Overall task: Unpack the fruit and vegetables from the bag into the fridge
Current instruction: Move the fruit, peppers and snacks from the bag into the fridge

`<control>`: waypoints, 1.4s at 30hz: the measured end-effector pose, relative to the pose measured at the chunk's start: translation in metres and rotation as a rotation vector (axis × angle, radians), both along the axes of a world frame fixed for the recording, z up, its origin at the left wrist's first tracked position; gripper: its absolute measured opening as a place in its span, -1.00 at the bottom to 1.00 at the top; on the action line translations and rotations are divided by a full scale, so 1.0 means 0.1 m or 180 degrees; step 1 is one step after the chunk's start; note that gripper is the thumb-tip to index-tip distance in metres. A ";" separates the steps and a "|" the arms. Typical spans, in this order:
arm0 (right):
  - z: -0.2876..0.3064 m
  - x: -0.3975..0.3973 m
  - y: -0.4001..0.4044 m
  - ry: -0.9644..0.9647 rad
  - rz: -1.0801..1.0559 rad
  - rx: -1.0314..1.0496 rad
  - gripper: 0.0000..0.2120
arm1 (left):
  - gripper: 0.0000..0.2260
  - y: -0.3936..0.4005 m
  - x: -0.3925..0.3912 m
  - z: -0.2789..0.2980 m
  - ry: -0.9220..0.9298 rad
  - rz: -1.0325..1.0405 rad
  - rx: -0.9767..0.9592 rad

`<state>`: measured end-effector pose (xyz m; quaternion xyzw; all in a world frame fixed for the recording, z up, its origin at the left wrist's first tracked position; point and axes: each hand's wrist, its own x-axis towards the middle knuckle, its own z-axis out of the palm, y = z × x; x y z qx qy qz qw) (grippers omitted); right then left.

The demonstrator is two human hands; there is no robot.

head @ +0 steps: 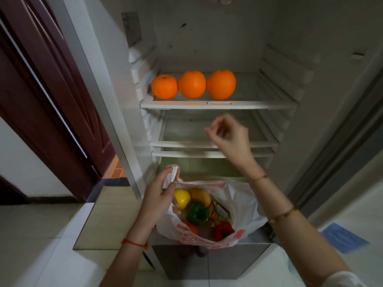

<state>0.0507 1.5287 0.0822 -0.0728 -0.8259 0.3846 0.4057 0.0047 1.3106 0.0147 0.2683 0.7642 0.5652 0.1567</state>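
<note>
**Three oranges shelved, bag still heavy with produce**

The fridge [207, 38] stands open with three oranges [192, 84] in a row on the upper shelf [259, 104], each just beside the next, toward the left side. The shelves below look bare. The plastic bag [244, 204] hangs in front of the lower compartment, its mouth held open by the left hand [159, 195], whose grip is clenched on one handle. Inside lie a yellow fruit [182, 198], a brownish-orange fruit [200, 196], a green pepper [198, 213], a red pepper [223, 230] and some smaller things too jumbled to name.

The right hand [226, 134] hovers in front of the middle shelf [207, 144] with its grip released — fingers loosely curled, nothing in them. It looks to be between items, most of the unpacking still ahead.

Risks from here, as I judge them: the bag is held by one handle only, so its far side sags — a careless reach in could tip it and spill round fruit onto the floor [41, 235]. The oranges sit near the shelf's front edge; a knock from an arm passing underneath or a new item pushed against them could roll one off.
</note>
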 end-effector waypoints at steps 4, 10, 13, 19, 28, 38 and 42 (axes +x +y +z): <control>-0.78 0.15 -0.22 -0.1267 0.0687 0.0155 -0.91 | -0.58 -0.09 0.03 -0.05 0.0194 0.0117 -0.0061; -1.59 0.27 -0.43 -0.2801 0.1090 0.0498 -0.79 | -0.61 -0.23 0.08 -0.08 0.0073 0.0171 -0.0153; -1.89 0.25 -0.51 -0.2946 0.1133 0.1345 -0.60 | -0.63 -0.30 0.10 -0.10 0.0018 0.0184 -0.0268; -2.28 0.07 -0.68 -0.2706 0.1384 0.3855 -0.66 | -0.64 -0.41 0.14 -0.13 -0.0035 0.0158 -0.0358; -2.51 0.01 -0.76 -0.3114 0.1164 0.4599 -0.68 | -0.64 -0.44 0.17 -0.14 -0.0086 0.0131 -0.0275; -2.00 0.21 -0.51 -0.2200 0.1031 0.1731 -0.26 | -0.62 -0.35 0.09 -0.12 0.0026 0.0011 -0.0181; -1.72 0.34 -0.37 -0.1891 0.1045 0.0130 -0.21 | -0.58 -0.26 0.11 -0.06 -0.0072 -0.0132 -0.0052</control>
